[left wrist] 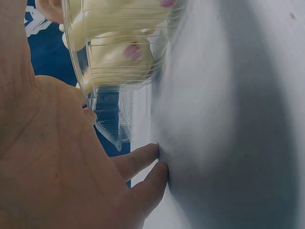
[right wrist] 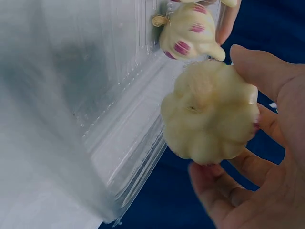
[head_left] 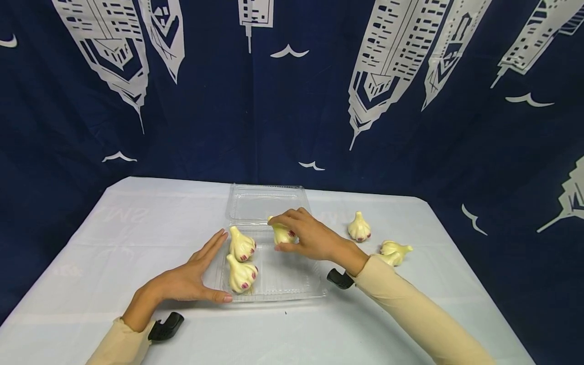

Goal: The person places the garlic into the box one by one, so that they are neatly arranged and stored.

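Observation:
My right hand pinches a garlic bulb between thumb and fingers, over the back part of a clear plastic container. Its root end faces the camera in the right wrist view. Two more garlic bulbs lie along the container's left side, one garlic bulb behind the front garlic bulb. My left hand is spread beside the container's left wall, fingers straight, thumb at the front left corner. From the left wrist view, two fingertips reach down at the white tabletop.
The container's clear lid lies folded back behind it. To the right on the white table stands a garlic bulb, with more garlic partly hidden by my right forearm. A dark blue printed cloth hangs behind the table.

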`<state>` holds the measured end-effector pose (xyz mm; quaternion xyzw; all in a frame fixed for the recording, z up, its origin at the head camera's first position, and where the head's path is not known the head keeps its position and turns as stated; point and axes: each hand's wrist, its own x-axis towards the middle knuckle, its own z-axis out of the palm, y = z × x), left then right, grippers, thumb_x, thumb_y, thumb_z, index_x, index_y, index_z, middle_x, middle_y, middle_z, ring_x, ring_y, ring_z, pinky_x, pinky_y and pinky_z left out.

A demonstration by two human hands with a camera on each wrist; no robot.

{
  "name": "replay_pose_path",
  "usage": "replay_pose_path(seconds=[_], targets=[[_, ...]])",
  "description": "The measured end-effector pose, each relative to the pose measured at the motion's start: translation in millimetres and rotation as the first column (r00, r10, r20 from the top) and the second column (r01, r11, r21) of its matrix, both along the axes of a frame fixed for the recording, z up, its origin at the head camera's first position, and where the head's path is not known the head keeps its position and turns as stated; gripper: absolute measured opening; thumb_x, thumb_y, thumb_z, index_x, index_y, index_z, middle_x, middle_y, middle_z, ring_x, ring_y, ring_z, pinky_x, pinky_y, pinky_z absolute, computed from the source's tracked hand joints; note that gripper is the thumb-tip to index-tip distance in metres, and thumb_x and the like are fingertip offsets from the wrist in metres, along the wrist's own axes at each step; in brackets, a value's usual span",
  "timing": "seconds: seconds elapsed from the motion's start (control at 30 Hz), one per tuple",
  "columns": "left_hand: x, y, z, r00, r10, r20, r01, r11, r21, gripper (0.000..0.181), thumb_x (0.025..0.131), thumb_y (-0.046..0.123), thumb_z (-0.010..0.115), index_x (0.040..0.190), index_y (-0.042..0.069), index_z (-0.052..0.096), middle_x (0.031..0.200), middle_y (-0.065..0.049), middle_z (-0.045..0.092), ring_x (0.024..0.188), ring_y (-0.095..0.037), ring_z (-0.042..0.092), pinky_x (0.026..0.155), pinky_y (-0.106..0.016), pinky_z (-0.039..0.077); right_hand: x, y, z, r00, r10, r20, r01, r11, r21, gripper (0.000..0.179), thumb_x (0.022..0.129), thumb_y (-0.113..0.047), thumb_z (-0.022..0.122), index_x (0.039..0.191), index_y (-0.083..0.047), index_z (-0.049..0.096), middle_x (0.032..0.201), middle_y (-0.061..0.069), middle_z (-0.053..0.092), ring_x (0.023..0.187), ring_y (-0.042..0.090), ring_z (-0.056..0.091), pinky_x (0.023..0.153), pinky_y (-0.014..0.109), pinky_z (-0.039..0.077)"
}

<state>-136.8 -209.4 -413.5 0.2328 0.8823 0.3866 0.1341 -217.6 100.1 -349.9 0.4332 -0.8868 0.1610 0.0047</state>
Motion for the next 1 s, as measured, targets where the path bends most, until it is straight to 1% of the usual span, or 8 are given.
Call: replay_pose_path(seconds=[0.13,0.23,0.27,0.37,0.47,0.6,0.7,1.0], targets=[[0.5,-0.2,1.0,1.0,0.003,0.006,-0.003,1.0,0.002,0.132,0.074,0.052,0.086,0.162,0.019,-0.007,0.169,-0.005,-0.013,0.149,-0.054,0.002,0.108,-0.079,0.018,-1.0,-9.8,0.9,0.999,0.03,0.025,-0.03,0.999,0.031,0.052,0.092,-0.032,0.075,0.138,-0.017,0.057,0.118,0.003,0.062,0.085,0.013,0.052,0.082,0.028,0.045],[0.8,-0.2,1.4,1.0,0.004,0.009,-0.004,1.0,0.004,0.132,0.074,0.052,0.086,0.162,0.019,-0.007,0.169,-0.006,-0.013,0.149,-0.054,0.002,0.108,-0.079,0.018,-1.8,-16.1,-1.2,0.998,0.043,0.052,-0.045,0.998,0.041,0.051,0.091,-0.029,0.076,0.137,-0.016,0.059,0.12,0.005,0.062,0.081,0.011,0.055,0.077,0.024,0.048],[0.8,-0.1,1.4,1.0,0.004,0.008,-0.004,1.0,0.003,0.132,0.074,0.052,0.086,0.162,0.019,-0.006,0.169,-0.006,-0.013,0.149,-0.054,0.003,0.108,-0.079,0.018,-2.1,-17.9,-2.2,0.997,0.043,0.058,-0.046,0.998,0.041,0.05,0.09,-0.028,0.077,0.136,-0.016,0.06,0.12,0.006,0.062,0.08,0.01,0.055,0.074,0.023,0.049],[0.7,0.1,1.2,1.0,0.0,0.007,0.0,1.0,0.008,0.132,0.074,0.051,0.086,0.162,0.018,-0.006,0.169,-0.007,-0.013,0.15,-0.054,0.002,0.108,-0.079,0.017,-2.5,-22.6,-5.4,0.996,0.047,0.069,-0.05,0.998,0.042,0.048,0.089,-0.026,0.078,0.133,-0.014,0.061,0.122,0.007,0.062,0.082,0.011,0.058,0.073,0.021,0.051],[0.7,0.3,1.2,1.0,-0.002,0.005,0.002,1.0,0.008,0.132,0.074,0.051,0.086,0.162,0.018,-0.007,0.169,-0.008,-0.013,0.15,-0.054,0.002,0.108,-0.08,0.017,-2.5,-26.7,-7.9,0.998,0.046,0.051,-0.049,0.997,0.06,0.048,0.088,-0.027,0.079,0.132,-0.015,0.062,0.122,0.007,0.063,0.086,0.014,0.058,0.075,0.024,0.051],[0.6,0.5,1.2,1.0,0.0,0.003,0.0,1.0,0.003,0.131,0.074,0.052,0.085,0.162,0.019,-0.007,0.169,-0.009,-0.012,0.15,-0.054,0.003,0.108,-0.079,0.018,-2.4,-30.3,-10.8,1.0,0.019,0.025,-0.022,0.994,0.111,0.049,0.088,-0.03,0.079,0.132,-0.019,0.061,0.125,0.005,0.063,0.097,0.017,0.055,0.078,0.028,0.051],[0.5,0.5,1.1,1.0,0.001,0.001,-0.001,1.0,-0.001,0.132,0.074,0.053,0.085,0.162,0.019,-0.006,0.169,-0.01,-0.011,0.15,-0.054,0.004,0.108,-0.079,0.018,-2.9,-32.6,-12.5,1.0,-0.002,0.028,-0.002,0.991,0.137,0.05,0.088,-0.031,0.079,0.133,-0.021,0.061,0.127,0.004,0.062,0.102,0.018,0.054,0.081,0.031,0.051],[0.1,0.2,0.6,1.0,0.0,-0.002,0.0,1.0,0.003,0.131,0.074,0.053,0.085,0.162,0.018,-0.006,0.169,-0.008,-0.012,0.15,-0.053,0.003,0.109,-0.078,0.018,-2.7,-40.6,-15.3,0.999,-0.009,0.05,0.001,0.988,0.152,0.05,0.09,-0.032,0.077,0.134,-0.019,0.06,0.131,0.005,0.057,0.097,0.018,0.054,0.084,0.03,0.051]])
